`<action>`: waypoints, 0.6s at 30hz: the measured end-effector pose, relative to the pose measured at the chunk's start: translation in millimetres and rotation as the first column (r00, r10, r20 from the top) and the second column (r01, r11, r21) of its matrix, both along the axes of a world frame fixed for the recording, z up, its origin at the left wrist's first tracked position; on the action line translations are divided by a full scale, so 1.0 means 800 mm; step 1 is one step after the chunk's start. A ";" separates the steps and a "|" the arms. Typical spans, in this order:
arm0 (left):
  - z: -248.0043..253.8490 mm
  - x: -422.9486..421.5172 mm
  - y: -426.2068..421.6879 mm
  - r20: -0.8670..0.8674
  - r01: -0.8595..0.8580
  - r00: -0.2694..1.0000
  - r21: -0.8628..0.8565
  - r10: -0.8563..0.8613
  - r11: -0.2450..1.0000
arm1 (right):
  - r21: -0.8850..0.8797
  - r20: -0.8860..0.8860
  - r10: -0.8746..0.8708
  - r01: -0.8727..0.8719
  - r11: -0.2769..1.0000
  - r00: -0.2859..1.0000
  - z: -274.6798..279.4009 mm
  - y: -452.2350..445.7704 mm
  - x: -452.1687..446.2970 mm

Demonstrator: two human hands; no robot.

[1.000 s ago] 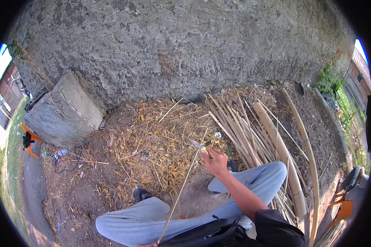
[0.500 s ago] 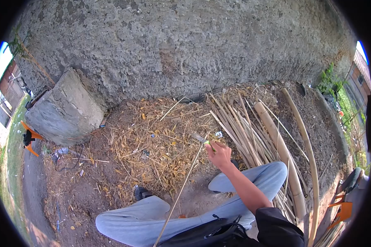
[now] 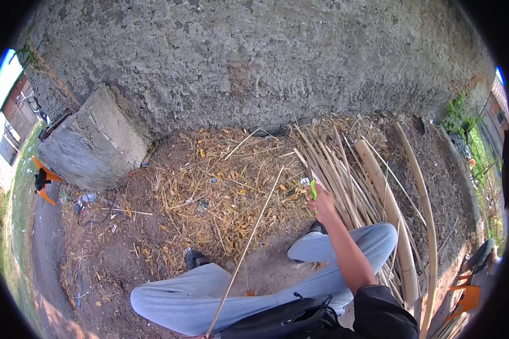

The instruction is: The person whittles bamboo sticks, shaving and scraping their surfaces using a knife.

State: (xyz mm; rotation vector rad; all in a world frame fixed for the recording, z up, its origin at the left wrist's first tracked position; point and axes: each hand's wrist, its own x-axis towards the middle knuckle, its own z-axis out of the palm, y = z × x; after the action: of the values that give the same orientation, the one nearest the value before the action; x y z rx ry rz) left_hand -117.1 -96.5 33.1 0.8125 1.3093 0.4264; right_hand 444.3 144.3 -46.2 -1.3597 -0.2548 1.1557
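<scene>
My right hand (image 3: 323,202) is closed around the bright green handle of a knife (image 3: 314,190), its narrow blade pointing up and away from me. A long, thin bamboo strip (image 3: 247,247) slants across in front of my body, its far tip left of the knife and apart from it. Only a sliver of my left hand (image 3: 198,337) shows at the bottom edge, at the strip's near end, where it grips the strip; most of its fingers are out of frame. My legs (image 3: 181,294) in light trousers are bent on either side.
Several split bamboo strips (image 3: 336,175) lie in a pile to the right, beside a thick bamboo pole (image 3: 398,237) and a longer curved pole (image 3: 421,198). A rough wall (image 3: 254,62) rises ahead. A concrete block (image 3: 96,141) stands at left. Dry leaves and shavings (image 3: 226,192) cover the ground.
My right hand with the knife has moved right, away from the bamboo strip, and the blade has swung to point upward. The strip stays slanted in nearly the same place.
</scene>
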 end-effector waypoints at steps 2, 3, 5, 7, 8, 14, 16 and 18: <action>0.007 0.039 0.018 0.017 -0.068 0.998 -0.004 0.068 0.998 | 0.047 0.008 0.026 -0.026 0.999 1.000 0.011 -0.008 -0.027; 0.005 0.054 0.028 0.058 -0.057 0.997 -0.018 0.058 0.998 | 0.055 0.080 0.050 -0.054 0.997 0.996 0.024 -0.014 -0.045; -0.003 0.090 0.049 0.103 -0.046 0.993 -0.027 0.049 0.999 | 0.067 0.215 0.080 -0.096 0.993 0.973 0.040 -0.021 -0.074; -0.016 0.124 0.068 0.045 -0.088 0.996 0.139 0.082 0.986 | 0.140 0.372 0.070 -0.131 0.981 0.926 0.027 -0.031 -0.097; -0.027 0.126 0.080 0.044 -0.086 0.996 0.140 0.080 0.986 | 0.204 0.518 0.046 -0.176 0.963 0.854 0.019 -0.037 -0.108; -0.004 0.169 0.125 0.117 0.033 0.992 0.050 -0.039 0.998 | 0.176 0.839 0.103 -0.447 0.877 0.534 0.063 -0.099 -0.168; 0.003 0.181 0.129 0.189 -0.031 0.982 0.029 0.025 0.999 | 0.179 0.846 0.099 -0.453 0.873 0.524 0.058 -0.107 -0.175; 0.002 0.183 0.131 0.180 -0.032 0.983 0.033 0.025 0.999 | 0.179 0.850 0.098 -0.459 0.870 0.518 0.057 -0.111 -0.177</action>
State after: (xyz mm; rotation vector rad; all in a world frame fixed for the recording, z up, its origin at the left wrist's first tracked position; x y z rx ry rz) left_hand 29.6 8.3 34.4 0.7676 1.1496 0.5353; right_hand 302.9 55.8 -1.0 -1.4361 -1.3882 0.5625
